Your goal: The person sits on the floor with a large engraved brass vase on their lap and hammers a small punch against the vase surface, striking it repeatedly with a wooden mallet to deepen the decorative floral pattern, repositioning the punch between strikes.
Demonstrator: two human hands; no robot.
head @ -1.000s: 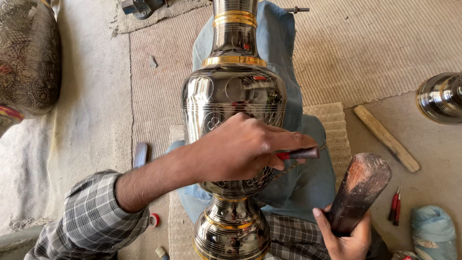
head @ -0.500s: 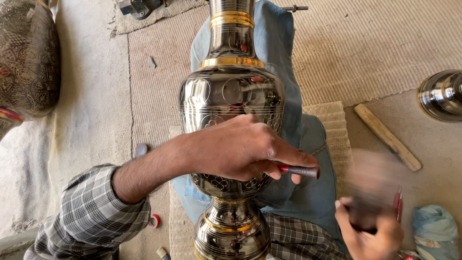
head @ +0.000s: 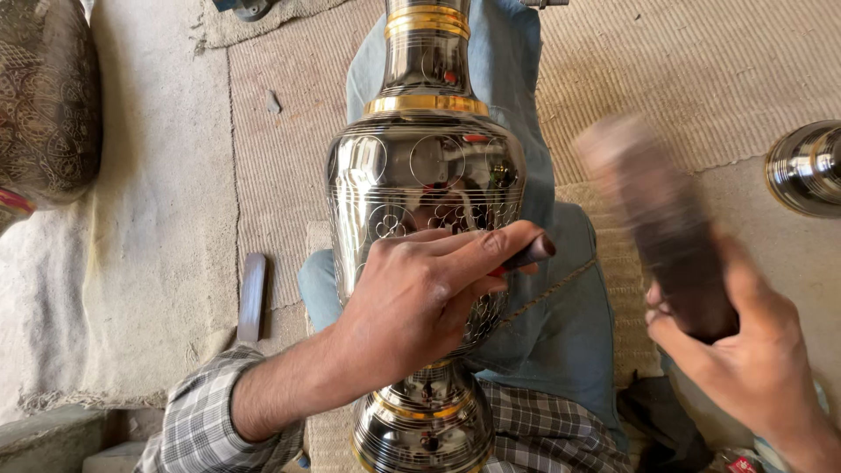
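Observation:
A tall shiny metal vase (head: 420, 166) with engraved circles and gold bands lies across my lap on blue cloth (head: 561, 324). My left hand (head: 420, 298) rests on its belly and grips a small chisel (head: 530, 254) with a dark tip, pointed at the metal. At the right, my right hand (head: 745, 350) holds a thick brown wooden mallet (head: 657, 219), raised and blurred by motion, apart from the chisel.
A second shiny metal vessel (head: 806, 166) sits at the right edge. A dark engraved pot (head: 44, 105) stands at the far left on pale cloth. A flat wooden strip (head: 252, 298) lies on the woven mat (head: 701, 70).
My right hand has swung the mallet up from low at the right to beside the vase. The left hand kept the chisel on the vase, shifting slightly.

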